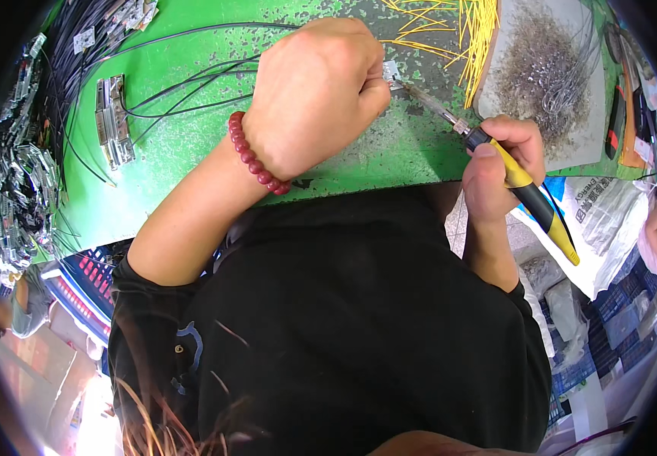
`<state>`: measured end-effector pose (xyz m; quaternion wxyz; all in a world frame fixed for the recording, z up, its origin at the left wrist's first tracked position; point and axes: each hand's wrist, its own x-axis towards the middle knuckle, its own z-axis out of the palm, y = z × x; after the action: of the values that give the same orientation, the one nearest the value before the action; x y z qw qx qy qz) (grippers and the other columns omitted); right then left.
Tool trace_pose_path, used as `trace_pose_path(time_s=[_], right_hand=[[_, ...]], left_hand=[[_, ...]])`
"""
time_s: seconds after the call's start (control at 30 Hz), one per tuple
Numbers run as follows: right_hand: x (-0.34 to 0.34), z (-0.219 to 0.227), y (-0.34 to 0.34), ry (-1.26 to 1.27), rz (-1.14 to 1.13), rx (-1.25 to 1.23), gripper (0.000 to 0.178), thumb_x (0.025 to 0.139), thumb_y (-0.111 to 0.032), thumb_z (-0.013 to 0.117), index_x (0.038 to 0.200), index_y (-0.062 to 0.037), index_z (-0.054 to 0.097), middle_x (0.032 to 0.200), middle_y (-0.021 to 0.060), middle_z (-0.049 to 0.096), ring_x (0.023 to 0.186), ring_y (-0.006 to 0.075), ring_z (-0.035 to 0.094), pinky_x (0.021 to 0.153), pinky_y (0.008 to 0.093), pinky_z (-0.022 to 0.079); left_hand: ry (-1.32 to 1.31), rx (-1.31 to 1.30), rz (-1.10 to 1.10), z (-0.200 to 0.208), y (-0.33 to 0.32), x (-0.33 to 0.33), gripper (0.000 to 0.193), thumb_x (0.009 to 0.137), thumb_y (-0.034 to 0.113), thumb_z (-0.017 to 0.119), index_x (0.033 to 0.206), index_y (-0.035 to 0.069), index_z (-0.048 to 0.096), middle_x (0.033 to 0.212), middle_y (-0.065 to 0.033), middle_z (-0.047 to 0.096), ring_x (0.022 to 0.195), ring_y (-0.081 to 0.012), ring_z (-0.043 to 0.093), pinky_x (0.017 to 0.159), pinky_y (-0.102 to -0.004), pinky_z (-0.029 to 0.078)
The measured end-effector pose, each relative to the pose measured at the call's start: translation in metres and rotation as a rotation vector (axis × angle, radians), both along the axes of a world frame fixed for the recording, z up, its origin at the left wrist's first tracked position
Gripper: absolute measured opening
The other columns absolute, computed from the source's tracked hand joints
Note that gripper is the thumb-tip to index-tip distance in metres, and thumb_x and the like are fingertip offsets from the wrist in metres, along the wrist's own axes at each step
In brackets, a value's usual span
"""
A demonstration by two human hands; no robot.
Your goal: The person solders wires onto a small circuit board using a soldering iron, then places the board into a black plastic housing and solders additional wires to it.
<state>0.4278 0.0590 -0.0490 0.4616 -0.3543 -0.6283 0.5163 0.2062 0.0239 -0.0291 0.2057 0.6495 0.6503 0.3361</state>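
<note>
My left hand (317, 91), with a dark red bead bracelet on the wrist, is closed near the far side of the green worktable. From beside its thumb and index finger a small silvery metal piece (391, 74) sticks out; the hand hides the rest of it. Black cables (207, 72) run in under this hand from the left. My right hand (499, 163) grips a yellow and black soldering iron (522, 182). Its tip points left and reaches the edge of the metal piece; whether they touch I cannot tell.
Stacked metal parts (113, 121) lie on the green worktable (192, 171). Piles of metal parts with black cables (21, 182) fill the left. Yellow wires (479, 45) lie at the back, beside a grey board (571, 148) with dark residue and thin wire. Tools (632, 129) stand far right.
</note>
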Motion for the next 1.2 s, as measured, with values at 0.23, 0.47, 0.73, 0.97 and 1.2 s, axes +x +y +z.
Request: trace_pose_path(time_s=[0.23,0.47,0.73,0.97,1.2], right_hand=[[0.0017,0.0000,0.0006,-0.051,0.025,0.011,0.025,0.080,-0.016,0.073,0.092,0.0006,0.058,0.079,0.0002,0.056,0.063,0.0041,0.044,0.058,0.0191,0.034],[-0.0017,-0.0009,0.0006,0.071,-0.030,0.042,0.028,0.081,-0.020,0.072,0.092,0.0006,0.055,0.077,0.0037,0.055,0.068,0.0070,0.045,0.062,0.0211,0.035],[0.0026,-0.0035,0.0047,0.052,0.010,0.062,0.028,0.080,-0.018,0.068,0.091,0.0035,0.053,0.072,0.0100,0.056,0.061,0.0122,0.050,0.056,0.0223,0.039],[0.0022,-0.0025,0.0038,0.050,0.004,0.053,0.027,0.080,-0.017,0.067,0.091,0.0034,0.053,0.072,0.0099,0.055,0.060,0.0116,0.048,0.056,0.0221,0.039],[0.0020,-0.0022,0.0044,0.062,0.015,0.043,0.026,0.080,-0.016,0.065,0.092,0.0036,0.053,0.072,0.0088,0.054,0.060,0.0110,0.047,0.056,0.0222,0.038]], left_hand=[[0.044,0.004,-0.016,0.0002,-0.0002,-0.0001,0.009,0.069,0.002,0.066,0.067,0.001,0.057,0.075,-0.0080,0.061,0.071,-0.0278,0.060,0.063,-0.0354,0.049],[0.063,0.002,-0.009,0.0015,-0.0007,0.0003,0.009,0.069,0.003,0.066,0.068,0.002,0.057,0.074,-0.0078,0.061,0.071,-0.0278,0.060,0.063,-0.0360,0.048],[0.046,-0.002,-0.010,0.0019,-0.0006,0.0003,0.010,0.069,0.003,0.066,0.068,0.002,0.056,0.073,-0.0077,0.060,0.069,-0.0277,0.058,0.061,-0.0368,0.047],[0.033,0.005,-0.010,0.0015,0.0006,0.0002,0.008,0.069,0.008,0.061,0.064,0.002,0.059,0.072,-0.0111,0.059,0.071,-0.0326,0.060,0.061,-0.0432,0.049],[-0.020,0.015,-0.104,0.0014,0.0008,-0.0085,0.008,0.070,-0.001,0.066,0.072,-0.001,0.059,0.075,-0.0107,0.062,0.069,-0.0285,0.061,0.063,-0.0345,0.049]])
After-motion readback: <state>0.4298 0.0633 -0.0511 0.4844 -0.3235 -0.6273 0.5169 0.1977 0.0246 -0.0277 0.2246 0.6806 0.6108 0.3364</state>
